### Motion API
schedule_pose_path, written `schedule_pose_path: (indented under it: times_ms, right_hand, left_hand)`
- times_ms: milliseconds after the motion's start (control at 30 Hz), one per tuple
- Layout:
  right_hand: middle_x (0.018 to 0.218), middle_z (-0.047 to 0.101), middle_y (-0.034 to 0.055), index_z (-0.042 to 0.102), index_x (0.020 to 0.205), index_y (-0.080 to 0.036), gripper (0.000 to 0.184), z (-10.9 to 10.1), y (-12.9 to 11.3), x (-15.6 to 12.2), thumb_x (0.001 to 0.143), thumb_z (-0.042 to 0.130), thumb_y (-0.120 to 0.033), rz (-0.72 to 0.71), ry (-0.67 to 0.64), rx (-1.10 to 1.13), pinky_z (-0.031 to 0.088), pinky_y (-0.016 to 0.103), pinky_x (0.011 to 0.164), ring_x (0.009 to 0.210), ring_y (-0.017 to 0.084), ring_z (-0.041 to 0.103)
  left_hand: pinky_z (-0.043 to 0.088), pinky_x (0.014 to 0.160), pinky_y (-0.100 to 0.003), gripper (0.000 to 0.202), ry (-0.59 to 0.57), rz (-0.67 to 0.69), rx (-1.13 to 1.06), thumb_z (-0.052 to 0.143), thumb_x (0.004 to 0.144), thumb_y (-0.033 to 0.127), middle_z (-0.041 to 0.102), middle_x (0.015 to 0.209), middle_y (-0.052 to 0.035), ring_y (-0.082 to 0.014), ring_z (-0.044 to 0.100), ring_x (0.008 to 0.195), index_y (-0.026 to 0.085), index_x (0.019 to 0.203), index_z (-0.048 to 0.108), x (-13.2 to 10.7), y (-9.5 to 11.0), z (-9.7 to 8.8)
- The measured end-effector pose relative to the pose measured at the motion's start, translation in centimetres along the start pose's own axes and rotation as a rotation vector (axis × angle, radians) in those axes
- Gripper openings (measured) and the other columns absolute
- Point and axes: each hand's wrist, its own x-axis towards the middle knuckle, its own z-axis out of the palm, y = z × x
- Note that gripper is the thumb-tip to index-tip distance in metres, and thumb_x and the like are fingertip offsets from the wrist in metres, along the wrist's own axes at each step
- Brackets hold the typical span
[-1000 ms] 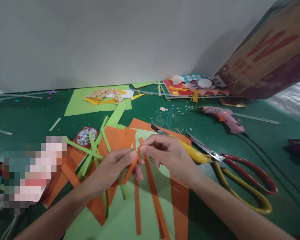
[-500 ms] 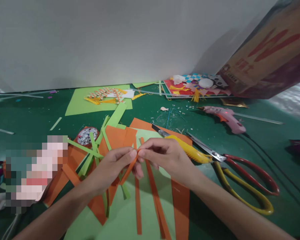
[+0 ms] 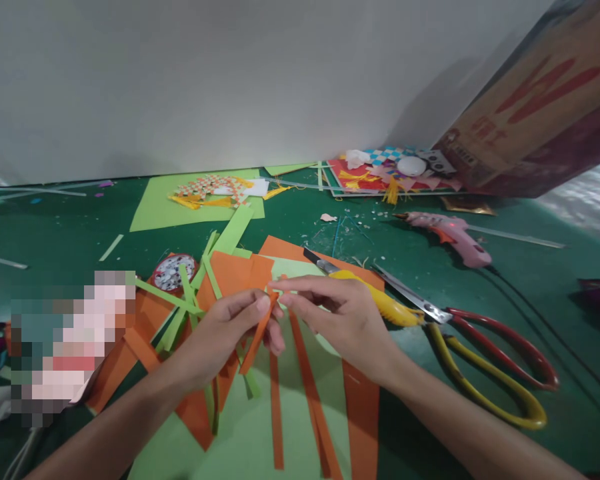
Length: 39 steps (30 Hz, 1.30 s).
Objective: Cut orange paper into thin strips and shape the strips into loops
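My left hand (image 3: 237,323) pinches a narrow orange paper strip (image 3: 254,343) between thumb and fingers, its lower end slanting down to the left. Beside the strip's upper end is my right hand (image 3: 343,317), with thumb and index finger parted and the index fingertip close to the tip; whether it touches cannot be made out. Under both hands lies a light green paper sheet (image 3: 240,443) over orange paper (image 3: 364,413). Several loose orange strips (image 3: 277,413) rest on the green sheet. Green paper strips (image 3: 173,327) are heaped left of my left hand.
Right of my hands lie a yellow-handled cutter (image 3: 385,300) and scissors (image 3: 437,311) with red and yellow handles. A pink glue gun (image 3: 453,237) with a cord lies farther right. Woven paper pieces (image 3: 210,190) sit at the back. A paper bag (image 3: 525,113) stands back right.
The thumb and index finger of my right hand have parted at the strip's upper end. My left hand has shifted slightly left, still pinching the strip.
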Motion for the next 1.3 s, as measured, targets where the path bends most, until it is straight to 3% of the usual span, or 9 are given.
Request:
schedule_pose_path:
  times_ms: [133,367,467,600,733,867,1033,1300]
  right_hand:
    - [0.064,0.069,0.0020,0.077,0.081,-0.022,0.019,0.08,0.12,-0.05,0.079,0.058,-0.023,-0.031,0.000,0.037,0.046,0.024,0.052,0.056,0.012,0.057]
    - [0.068,0.071,0.0021,0.076,0.080,-0.022,0.019,-0.02,0.08,-0.09,0.079,0.058,-0.023,-0.029,-0.022,0.032,0.049,0.025,0.056,0.061,0.014,0.060]
    - [0.062,0.067,0.0013,0.076,0.082,-0.020,0.019,-0.08,0.12,-0.08,0.078,0.058,-0.024,-0.017,-0.006,-0.002,0.043,0.023,0.049,0.053,0.011,0.054]
    - [0.049,0.051,-0.0034,0.074,0.085,-0.017,0.020,-0.18,0.20,-0.04,0.078,0.058,-0.027,-0.005,0.002,-0.061,0.032,0.021,0.041,0.043,0.007,0.037]
    - [0.051,0.051,-0.0036,0.069,0.075,-0.017,0.017,-0.22,0.21,0.03,0.079,0.059,-0.030,0.024,-0.035,-0.047,0.030,0.021,0.041,0.043,0.006,0.037]
    - [0.053,0.054,-0.0029,0.064,0.071,-0.017,0.017,-0.25,0.19,0.06,0.079,0.059,-0.031,0.039,-0.037,-0.033,0.030,0.022,0.042,0.043,0.006,0.039]
    - [0.051,0.049,-0.0046,0.060,0.068,-0.017,0.017,-0.25,0.08,0.02,0.078,0.059,-0.030,0.045,-0.039,0.011,0.030,0.022,0.042,0.043,0.006,0.039]
    - [0.048,0.042,-0.0072,0.059,0.072,-0.017,0.011,-0.21,-0.04,0.02,0.078,0.059,-0.026,0.042,-0.068,0.039,0.028,0.021,0.041,0.043,0.006,0.036]
  left_hand:
    - [0.041,0.064,-0.023,0.030,-0.011,-0.002,-0.002,0.047,0.092,0.043,0.066,0.063,0.0001,-0.0122,0.060,0.063,0.017,0.081,0.059,0.05,-0.01,0.00]
    - [0.043,0.070,-0.025,0.027,-0.027,0.015,-0.026,0.048,0.092,0.039,0.066,0.063,0.0000,-0.0125,0.061,0.063,0.017,0.083,0.060,0.05,0.05,0.04]
    - [0.043,0.069,-0.024,0.026,-0.038,0.003,-0.039,0.048,0.092,0.038,0.066,0.064,0.0002,-0.0118,0.060,0.063,0.017,0.082,0.060,-0.01,0.05,-0.04]
    - [0.043,0.068,-0.023,0.027,-0.044,0.001,-0.039,0.048,0.092,0.038,0.066,0.065,0.0007,-0.0110,0.060,0.063,0.017,0.082,0.061,-0.08,0.10,0.00]
    - [0.044,0.068,-0.023,0.026,-0.023,-0.010,-0.031,0.050,0.091,0.039,0.067,0.066,-0.0005,-0.0121,0.060,0.063,0.017,0.080,0.060,-0.06,0.14,0.11]
    - [0.041,0.058,-0.021,0.027,-0.021,-0.024,-0.024,0.051,0.090,0.041,0.066,0.065,0.0004,-0.0111,0.060,0.061,0.018,0.079,0.058,-0.02,0.04,0.05]
    - [0.043,0.066,-0.020,0.024,-0.042,-0.006,-0.060,0.052,0.090,0.039,0.066,0.065,0.0021,-0.0092,0.059,0.062,0.018,0.078,0.059,-0.08,-0.02,0.04]
    - [0.042,0.066,-0.021,0.023,-0.047,-0.008,-0.076,0.052,0.090,0.036,0.066,0.064,0.0025,-0.0098,0.060,0.062,0.018,0.077,0.058,0.13,-0.02,-0.01]
